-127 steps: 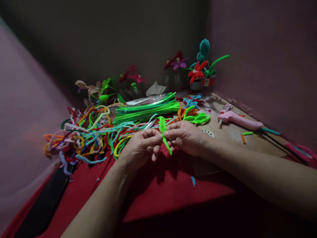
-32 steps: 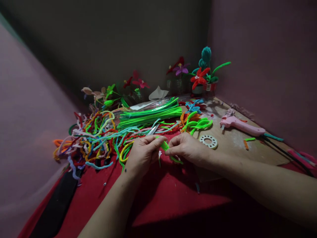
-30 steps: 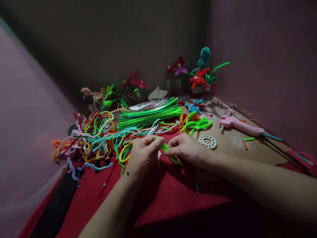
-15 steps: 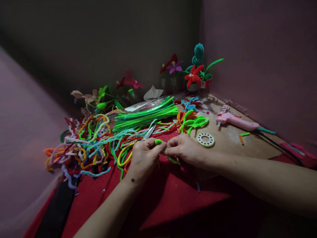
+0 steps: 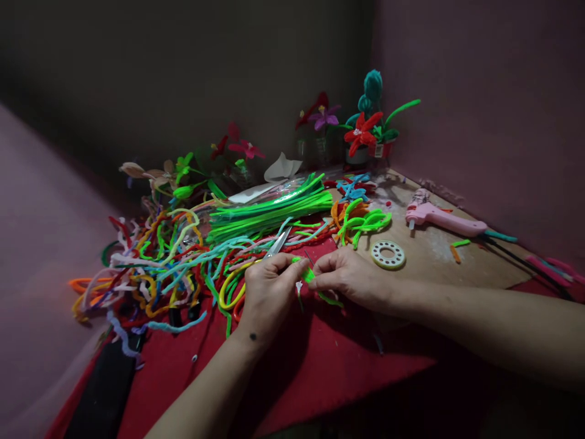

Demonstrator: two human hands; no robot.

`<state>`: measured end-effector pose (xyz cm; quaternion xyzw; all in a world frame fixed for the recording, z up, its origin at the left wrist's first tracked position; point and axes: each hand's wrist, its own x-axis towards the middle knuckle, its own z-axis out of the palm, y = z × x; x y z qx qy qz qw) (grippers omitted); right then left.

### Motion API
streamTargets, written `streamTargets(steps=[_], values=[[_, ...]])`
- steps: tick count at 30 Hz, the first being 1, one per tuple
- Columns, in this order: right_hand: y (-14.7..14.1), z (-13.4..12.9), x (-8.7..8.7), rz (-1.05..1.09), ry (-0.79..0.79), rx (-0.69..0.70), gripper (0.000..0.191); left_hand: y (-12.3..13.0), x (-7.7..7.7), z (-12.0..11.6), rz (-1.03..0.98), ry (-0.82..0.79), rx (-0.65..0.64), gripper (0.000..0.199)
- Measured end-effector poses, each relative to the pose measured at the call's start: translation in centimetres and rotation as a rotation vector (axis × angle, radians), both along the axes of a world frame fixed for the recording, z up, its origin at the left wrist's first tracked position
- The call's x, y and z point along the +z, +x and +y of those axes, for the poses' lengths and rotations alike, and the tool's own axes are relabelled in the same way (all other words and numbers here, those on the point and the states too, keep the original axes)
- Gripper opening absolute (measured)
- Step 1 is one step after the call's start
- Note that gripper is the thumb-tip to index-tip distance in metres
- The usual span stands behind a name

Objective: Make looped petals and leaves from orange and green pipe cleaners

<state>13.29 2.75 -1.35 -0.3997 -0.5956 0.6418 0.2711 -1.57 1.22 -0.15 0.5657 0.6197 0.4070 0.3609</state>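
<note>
Between my two hands is a bright green pipe cleaner (image 5: 309, 275), its loose end hanging down to the right. My left hand (image 5: 272, 289) pinches one part of it between thumb and forefinger. Close beside, my right hand (image 5: 342, 277) grips it with closed fingertips. A thin dark stem or wire sticks up between the hands, and a small whitish tip (image 5: 298, 285) shows just under my left thumb. Scissors (image 5: 278, 244) with the blades showing lie right behind my left hand; their yellow handle (image 5: 231, 289) is partly covered.
A tangle of coloured pipe cleaners (image 5: 155, 268) spreads at left, with a green bundle (image 5: 269, 216) behind my hands. On a brown board (image 5: 425, 262) at right lie a pink glue gun (image 5: 445, 219) and a round white spool (image 5: 388, 253). Pipe-cleaner flowers (image 5: 363, 134) stand at the back.
My hands have drawn slightly apart, so more of the green pipe cleaner shows between them. The whitish tip under my left thumb has come into sight. The view has shifted a little.
</note>
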Motion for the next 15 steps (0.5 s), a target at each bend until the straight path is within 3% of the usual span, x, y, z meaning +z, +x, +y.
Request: streamTargets(steps=[3, 7, 15], values=[[0.01, -0.03, 0.01, 0.01, 0.015, -0.007, 0.021, 0.37, 0.32, -0.14, -0.002, 0.036, 0.04, 0.018], [0.14, -0.02, -0.12, 0.0, 0.042, -0.025, 0.023, 0.42, 0.32, 0.03, -0.157, -0.027, 0.037, 0.022], [0.45, 0.45, -0.22, 0.048, 0.049, -0.012, 0.02, -0.43, 0.05, 0.06, -0.515, -0.265, -0.234, 0.022]])
